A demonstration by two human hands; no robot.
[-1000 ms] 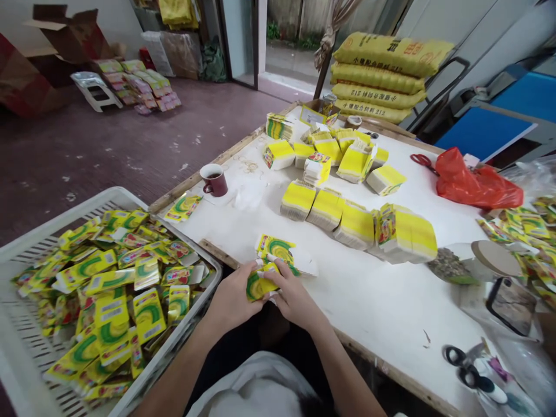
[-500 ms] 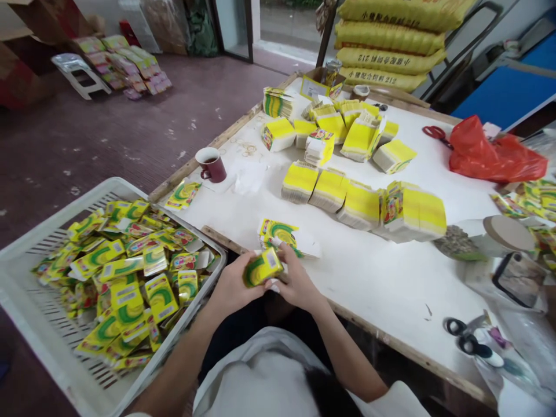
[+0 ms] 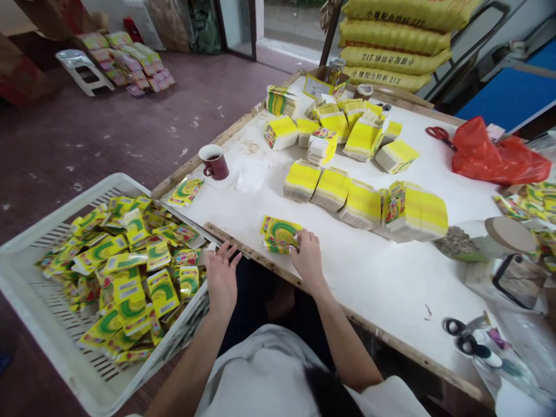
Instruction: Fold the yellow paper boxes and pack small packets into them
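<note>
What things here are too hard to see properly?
All in the head view:
- The top edge cuts off the yellow sacks.
- The red plastic bag hides its own contents.
- The print on the stack of packets at the right hand is too small to read, and the fingers hide whether they grip.
- The back of the left hand hides its palm.

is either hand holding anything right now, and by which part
Left hand: open, empty, at the crate rim. Right hand: fingertips on the right edge of the packet stack on the table; grip cannot be told.

Dark maroon floor [image 3: 130, 133], open doorway [image 3: 282, 23], stacked yellow sacks [image 3: 391, 52].
</note>
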